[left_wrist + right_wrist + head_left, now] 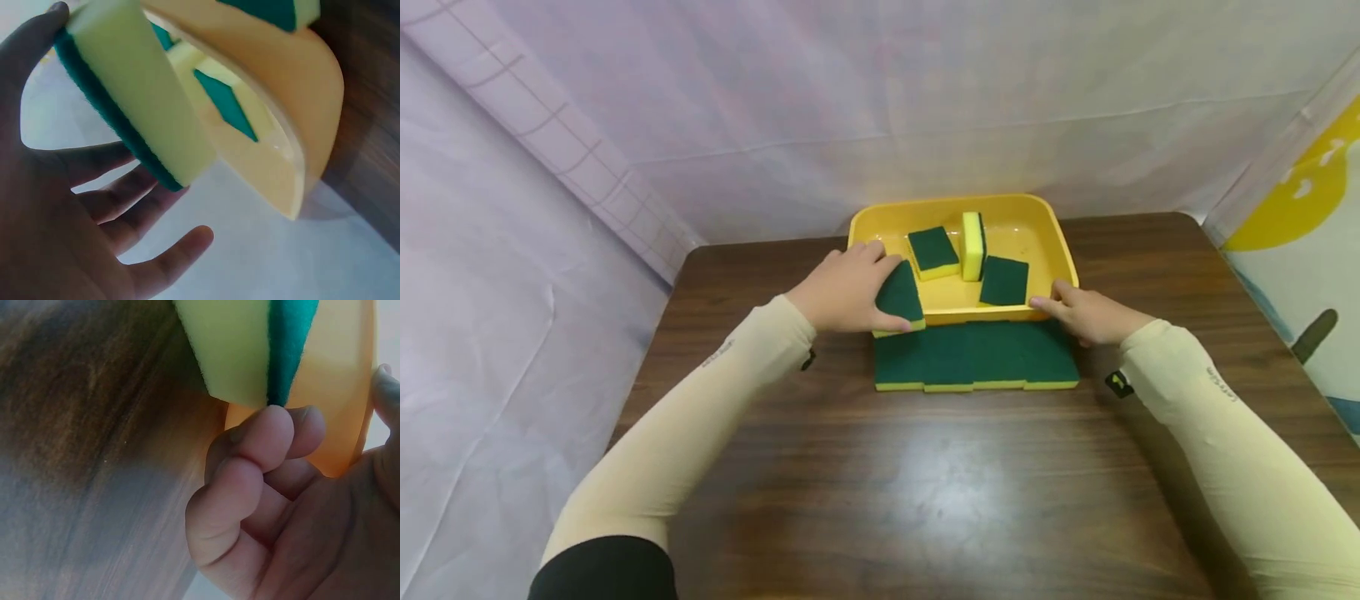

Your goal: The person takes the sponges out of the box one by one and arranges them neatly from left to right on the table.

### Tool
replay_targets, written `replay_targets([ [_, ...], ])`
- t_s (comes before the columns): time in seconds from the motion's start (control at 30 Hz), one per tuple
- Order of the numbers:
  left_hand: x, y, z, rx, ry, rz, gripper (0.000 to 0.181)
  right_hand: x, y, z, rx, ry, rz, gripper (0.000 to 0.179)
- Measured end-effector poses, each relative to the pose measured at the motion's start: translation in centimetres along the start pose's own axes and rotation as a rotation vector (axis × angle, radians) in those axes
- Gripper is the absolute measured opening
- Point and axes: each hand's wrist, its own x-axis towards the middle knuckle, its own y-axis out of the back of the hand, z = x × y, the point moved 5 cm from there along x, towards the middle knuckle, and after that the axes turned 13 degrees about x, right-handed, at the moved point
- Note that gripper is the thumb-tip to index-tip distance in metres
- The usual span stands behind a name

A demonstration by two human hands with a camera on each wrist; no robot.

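Note:
My left hand (pixel 847 287) grips a green-and-yellow scouring sponge (pixel 898 293) between thumb and fingers, at the front left corner of a yellow tray (pixel 1037 208). In the left wrist view the held sponge (pixel 134 87) is tilted beside the tray wall. At the tray's front right corner my right hand (pixel 1090 315) holds the rim, its fingers curled outside and the thumb on the other side. Inside the tray are a sponge lying at the left (pixel 933 250), one upright on its side (pixel 973 246), and one at the right (pixel 1004 281).
Several sponges (pixel 973 354) lie side by side, green face up, along the tray's front on the brown wooden table (pixel 880 483). A pale cloth wall (pixel 925 100) stands right behind the tray; another sheet (pixel 497 333) hangs at the left.

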Motion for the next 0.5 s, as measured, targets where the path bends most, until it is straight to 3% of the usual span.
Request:
replay_targets([
  [0.27,-5.9,-0.3,3.6,0.029,-0.066,0.108,0.111,0.2,-0.1,0.0,-0.012,0.001,0.002,0.059],
  [0.4,-7.8,-0.6,5.7,0.052,-0.108,0.146,0.112,0.2,-0.1,0.1,-0.010,-0.002,0.001,0.058],
  [0.5,-8.8,-1.3,7.4,0.056,-0.150,0.125,0.111,0.2,-0.1,0.0,-0.003,-0.002,0.000,0.058],
])
